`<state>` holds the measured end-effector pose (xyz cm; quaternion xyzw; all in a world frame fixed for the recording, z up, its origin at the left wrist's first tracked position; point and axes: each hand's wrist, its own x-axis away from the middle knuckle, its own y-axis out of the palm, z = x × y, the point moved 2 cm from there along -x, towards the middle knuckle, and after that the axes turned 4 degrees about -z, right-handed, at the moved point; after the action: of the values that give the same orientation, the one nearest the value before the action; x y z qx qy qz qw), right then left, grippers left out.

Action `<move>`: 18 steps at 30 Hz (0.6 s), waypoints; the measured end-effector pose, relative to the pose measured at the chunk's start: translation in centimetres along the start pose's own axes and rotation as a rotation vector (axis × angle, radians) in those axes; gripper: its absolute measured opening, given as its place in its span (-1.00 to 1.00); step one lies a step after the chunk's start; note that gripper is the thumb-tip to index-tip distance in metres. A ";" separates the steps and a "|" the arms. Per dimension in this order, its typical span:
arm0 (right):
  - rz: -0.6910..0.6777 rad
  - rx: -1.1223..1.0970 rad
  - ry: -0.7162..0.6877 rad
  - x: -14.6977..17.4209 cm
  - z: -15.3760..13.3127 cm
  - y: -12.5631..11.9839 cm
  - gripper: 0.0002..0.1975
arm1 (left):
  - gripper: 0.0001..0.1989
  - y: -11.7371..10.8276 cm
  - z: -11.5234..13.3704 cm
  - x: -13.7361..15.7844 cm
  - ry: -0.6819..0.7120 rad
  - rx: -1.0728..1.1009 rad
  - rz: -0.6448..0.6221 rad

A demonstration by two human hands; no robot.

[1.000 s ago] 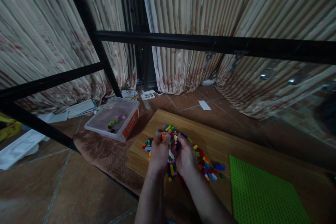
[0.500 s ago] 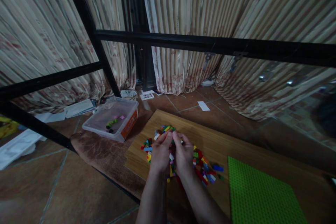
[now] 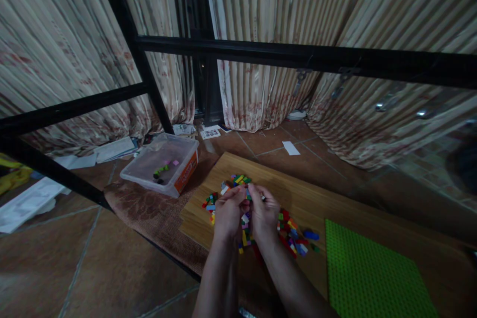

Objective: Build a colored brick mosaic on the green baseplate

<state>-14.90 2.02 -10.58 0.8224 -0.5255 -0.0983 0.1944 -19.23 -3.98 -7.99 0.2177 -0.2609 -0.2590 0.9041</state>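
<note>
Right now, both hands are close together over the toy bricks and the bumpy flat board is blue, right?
The colour is wrong: in the head view, the bumpy flat board is green. The left hand and right hand are close together over the toy bricks.

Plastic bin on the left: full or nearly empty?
Nearly empty: the clear bin shows only a few green, pink and dark pieces, with much of its bottom bare.

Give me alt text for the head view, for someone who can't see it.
A person's left hand and right hand are close together over colorful toy bricks strewn on a wooden board. A green studded plate lies right; a clear plastic box sits left.
</note>
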 end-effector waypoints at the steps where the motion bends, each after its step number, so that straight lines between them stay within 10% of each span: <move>1: 0.024 -0.035 0.026 0.0 0.1 0.0 -0.78 | -0.67 0.0 -0.1 0.0 -0.004 0.007 0.003; 18: -0.048 -0.334 0.420 0.2 -0.7 -0.1 -0.69 | -0.75 0.1 0.4 0.0 0.029 -0.004 -0.056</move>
<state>-14.48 2.00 -9.99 0.7936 -0.4304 -0.0156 0.4297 -19.39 -4.05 -7.67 0.2269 -0.2410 -0.2815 0.9007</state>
